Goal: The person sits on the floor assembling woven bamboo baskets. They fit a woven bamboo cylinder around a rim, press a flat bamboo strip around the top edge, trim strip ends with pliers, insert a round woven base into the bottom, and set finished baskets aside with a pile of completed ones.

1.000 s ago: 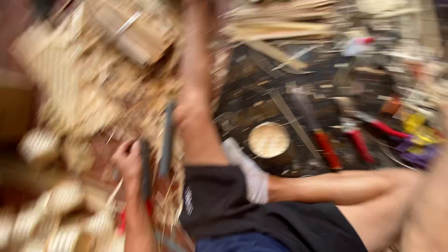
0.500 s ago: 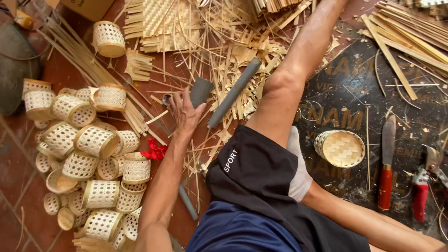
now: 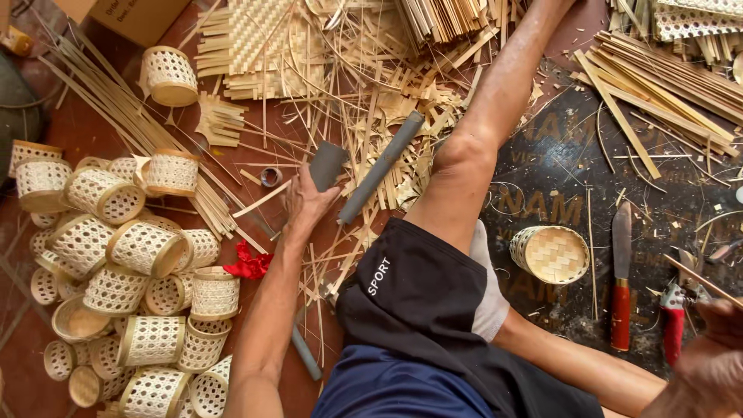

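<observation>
Left hand [image 3: 306, 203] at frame centre has its grip closed on a short grey tube [image 3: 326, 164] just beside a longer grey tube [image 3: 381, 167] on the floor, woven baskets [image 3: 147, 249] piled lower left; right hand [image 3: 716, 352] at lower right edge, grip blurred, cannot tell.

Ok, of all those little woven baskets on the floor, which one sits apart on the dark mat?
The shallow round basket right of the bent knee. It lies alone on the dark mat beside the red-handled knife; the other baskets are heaped on the reddish floor at left.
</observation>
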The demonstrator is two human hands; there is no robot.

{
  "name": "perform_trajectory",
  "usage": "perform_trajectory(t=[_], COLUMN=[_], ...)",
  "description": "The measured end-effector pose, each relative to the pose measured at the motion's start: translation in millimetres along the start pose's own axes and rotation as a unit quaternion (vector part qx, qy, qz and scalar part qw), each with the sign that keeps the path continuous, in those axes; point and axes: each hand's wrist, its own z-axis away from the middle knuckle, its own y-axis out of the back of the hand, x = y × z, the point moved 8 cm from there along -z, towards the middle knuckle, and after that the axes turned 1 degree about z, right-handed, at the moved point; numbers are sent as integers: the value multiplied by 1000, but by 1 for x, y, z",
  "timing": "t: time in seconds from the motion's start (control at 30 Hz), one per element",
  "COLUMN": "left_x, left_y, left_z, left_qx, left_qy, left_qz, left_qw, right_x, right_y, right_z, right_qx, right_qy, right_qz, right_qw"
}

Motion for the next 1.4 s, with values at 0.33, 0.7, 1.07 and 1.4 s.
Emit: perform_trajectory(t=[0.33,0.7,1.07,1.4], left_x=[127,233,290,258], left_y=[-74,-6,-38,-68], left_z=[10,128,278,309], left_qx=[37,-266,-417,-524], left_qy=[-238,-95,-180,-33], left_qz=[-21,485,515,586], left_qw=[970,827,727,617], right_x=[-4,-64,-51,-78], right_y=[-65,-107,-99,-96], right_z=[9,46,116,145], right_qx=[-38,-37,-6,-18], right_qy=[-31,-61,-94,-16], right_qz=[-111,-233,-118,45], right_qw=[993,970,988,999])
